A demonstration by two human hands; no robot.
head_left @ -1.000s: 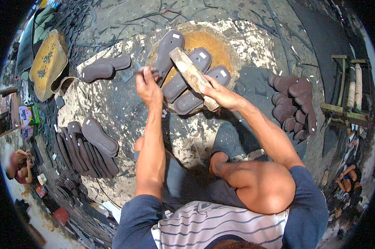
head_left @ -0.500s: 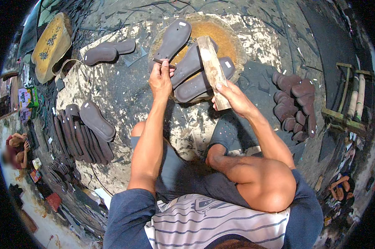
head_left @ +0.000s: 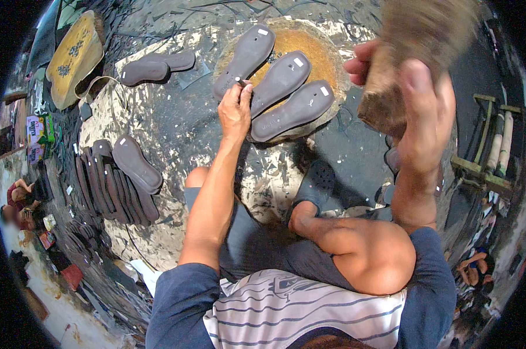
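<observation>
Three dark grey shoe soles lie side by side on a round wooden chopping block (head_left: 330,55): a left sole (head_left: 248,49), a middle sole (head_left: 285,74) and a right sole (head_left: 296,110). My left hand (head_left: 235,116) is closed around a short dark rod-like punch (head_left: 239,81), held upright over the soles. Whether its tip touches a sole is hidden. Off to the right, my right hand (head_left: 421,116) grips a thick piece of wood (head_left: 384,93), raised high and close to the camera. Its far end is blurred by motion.
On the left stand a row of soles (head_left: 114,195) with one loose sole (head_left: 137,163) on top. Two more soles (head_left: 144,72) lie at the far left, near a second wooden slab (head_left: 76,58). A low wooden frame (head_left: 489,145) stands right. People sit at both edges.
My right hand has swung the wood up and right, away from the soles. My left hand has shifted slightly right, and the punch has turned from lying across to upright.
</observation>
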